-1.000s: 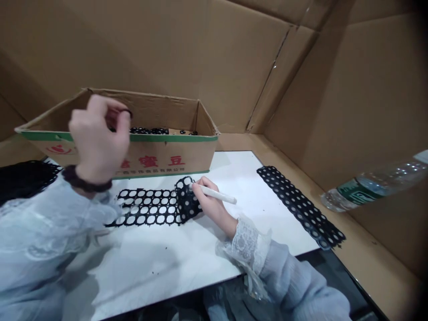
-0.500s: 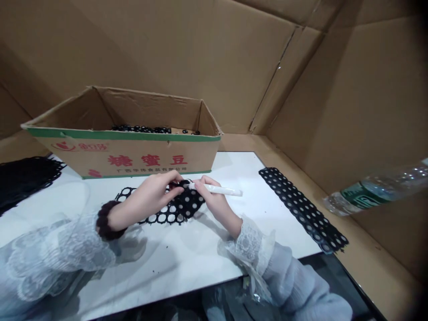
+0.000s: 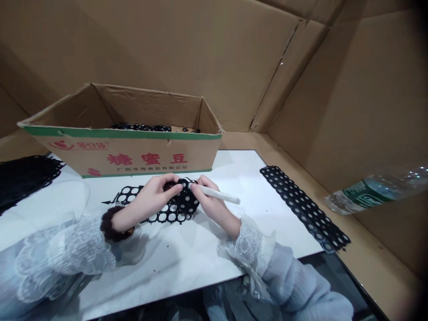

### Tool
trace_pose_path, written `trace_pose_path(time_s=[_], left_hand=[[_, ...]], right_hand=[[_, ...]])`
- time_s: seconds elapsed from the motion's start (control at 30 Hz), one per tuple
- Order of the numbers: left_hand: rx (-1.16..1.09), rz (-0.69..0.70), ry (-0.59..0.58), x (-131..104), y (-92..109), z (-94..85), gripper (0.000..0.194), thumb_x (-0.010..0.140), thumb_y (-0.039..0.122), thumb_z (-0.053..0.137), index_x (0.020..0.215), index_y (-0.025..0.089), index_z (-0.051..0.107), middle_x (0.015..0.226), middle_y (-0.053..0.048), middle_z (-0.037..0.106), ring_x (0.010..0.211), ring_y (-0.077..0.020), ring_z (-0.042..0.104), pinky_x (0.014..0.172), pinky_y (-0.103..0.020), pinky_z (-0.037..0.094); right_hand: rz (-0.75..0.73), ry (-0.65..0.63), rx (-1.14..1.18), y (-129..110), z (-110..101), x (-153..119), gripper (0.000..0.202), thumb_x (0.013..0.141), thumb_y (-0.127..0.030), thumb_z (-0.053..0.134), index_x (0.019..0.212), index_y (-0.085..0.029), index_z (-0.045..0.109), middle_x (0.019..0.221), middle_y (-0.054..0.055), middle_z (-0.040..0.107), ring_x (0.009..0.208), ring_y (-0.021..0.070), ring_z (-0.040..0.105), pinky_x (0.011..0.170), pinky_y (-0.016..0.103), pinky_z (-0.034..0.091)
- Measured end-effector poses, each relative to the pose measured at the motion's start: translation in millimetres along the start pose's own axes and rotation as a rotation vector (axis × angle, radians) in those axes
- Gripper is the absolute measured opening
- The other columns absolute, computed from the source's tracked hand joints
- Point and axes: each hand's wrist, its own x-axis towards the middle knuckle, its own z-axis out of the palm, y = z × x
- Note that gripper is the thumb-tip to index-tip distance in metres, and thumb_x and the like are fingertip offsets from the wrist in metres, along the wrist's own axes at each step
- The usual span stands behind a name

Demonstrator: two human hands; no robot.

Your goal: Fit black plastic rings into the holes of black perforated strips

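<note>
A black sheet with rows of round holes lies on the white board, partly under my left hand. Its right end is lifted and bunched between my hands. My left hand pinches this raised part between thumb and fingers. Close beside it, my right hand grips a white pen-like tool, its back end sticking out to the right. The tool's tip meets the black sheet near my left thumb, but fingers hide the exact contact.
Behind my hands stands an open cardboard box with black perforated pieces inside. Another perforated black strip lies along the right edge. Black sheets are piled at the left. A plastic bottle lies at the right, near cardboard walls.
The raised end of the black sheet is bunched more tightly between my hands. The white tool's back end has dipped slightly, and my left forearm has shifted a little to the right.
</note>
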Motion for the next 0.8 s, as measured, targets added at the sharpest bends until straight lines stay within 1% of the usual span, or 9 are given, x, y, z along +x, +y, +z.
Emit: trace_pose_path(time_s=[0.07,0.17,0.27,0.33,0.4,0.5,0.67,0.73,0.8], left_hand=[[-0.031,0.058,-0.023,-1,-4,2.4,0.027,0.08,0.044,0.05,0.081,0.017,0.055,0.076,0.0,0.058,0.072,-0.0165,0.053,0.066,-0.026,0.041],[-0.177,0.068,-0.115,-1,-10,3.6,0.026,0.083,0.044,0.05,0.089,0.019,0.057,0.091,-0.002,0.062,0.091,-0.0203,0.056,0.081,-0.03,0.043],[-0.272,0.027,-0.172,0,-11,1.8,0.03,0.084,0.045,0.049,0.102,0.022,0.055,0.104,-0.004,0.061,0.102,-0.0222,0.054,0.086,-0.032,0.043],[-0.215,0.024,-0.171,2,-10,0.1,0.033,0.084,0.048,0.047,0.103,0.021,0.055,0.103,-0.005,0.061,0.101,-0.0232,0.054,0.083,-0.033,0.044],[-0.068,0.061,-0.13,5,-9,-0.9,0.035,0.082,0.05,0.048,0.098,0.019,0.054,0.096,-0.005,0.061,0.092,-0.0228,0.056,0.078,-0.033,0.044],[0.181,0.202,0.015,8,-12,-0.4,0.033,0.08,0.049,0.053,0.092,0.018,0.052,0.092,-0.005,0.058,0.087,-0.0213,0.055,0.077,-0.032,0.043],[0.393,0.408,0.229,8,-18,3.1,0.034,0.085,0.037,0.049,0.112,0.017,0.047,0.112,-0.01,0.053,0.108,-0.0236,0.048,0.092,-0.037,0.037],[0.436,0.453,0.242,6,-16,2.7,0.026,0.086,0.035,0.048,0.104,0.017,0.053,0.109,-0.01,0.055,0.107,-0.0236,0.048,0.093,-0.037,0.037],[0.442,0.448,0.216,5,-12,-2.3,0.02,0.086,0.036,0.048,0.087,0.019,0.058,0.096,-0.007,0.061,0.099,-0.0219,0.053,0.088,-0.035,0.04]], right_hand=[[-0.018,0.017,-0.085,3,3,1,0.029,0.086,-0.033,0.045,0.064,-0.021,0.029,0.061,-0.004,0.032,0.059,0.012,0.034,0.056,0.026,0.028],[-0.045,0.08,-0.154,6,5,4,0.029,0.086,-0.032,0.044,0.064,-0.021,0.028,0.062,-0.003,0.034,0.061,0.0128,0.036,0.059,0.028,0.029],[-0.048,0.131,-0.144,6,2,5,0.028,0.086,-0.033,0.043,0.064,-0.021,0.03,0.062,-0.003,0.035,0.061,0.0128,0.037,0.059,0.028,0.03],[-0.052,0.118,-0.109,5,0,5,0.028,0.086,-0.034,0.044,0.064,-0.021,0.031,0.063,-0.003,0.036,0.06,0.0124,0.037,0.058,0.027,0.03],[-0.056,0.08,-0.064,4,0,3,0.029,0.086,-0.035,0.044,0.064,-0.021,0.032,0.063,-0.003,0.035,0.06,0.012,0.037,0.057,0.027,0.03],[-0.072,0.04,-0.017,2,2,1,0.028,0.086,-0.035,0.045,0.065,-0.021,0.033,0.063,-0.004,0.034,0.06,0.0115,0.037,0.057,0.026,0.03],[-0.074,0.033,0.042,0,5,0,0.028,0.087,-0.033,0.045,0.065,-0.021,0.032,0.063,-0.004,0.033,0.058,0.0109,0.034,0.056,0.026,0.03],[-0.064,0.029,0.041,0,4,0,0.028,0.086,-0.033,0.046,0.065,-0.021,0.032,0.062,-0.004,0.033,0.058,0.0109,0.034,0.056,0.026,0.03],[-0.04,0.033,0.027,1,3,0,0.028,0.086,-0.034,0.045,0.065,-0.021,0.032,0.062,-0.004,0.033,0.058,0.011,0.034,0.055,0.026,0.029]])
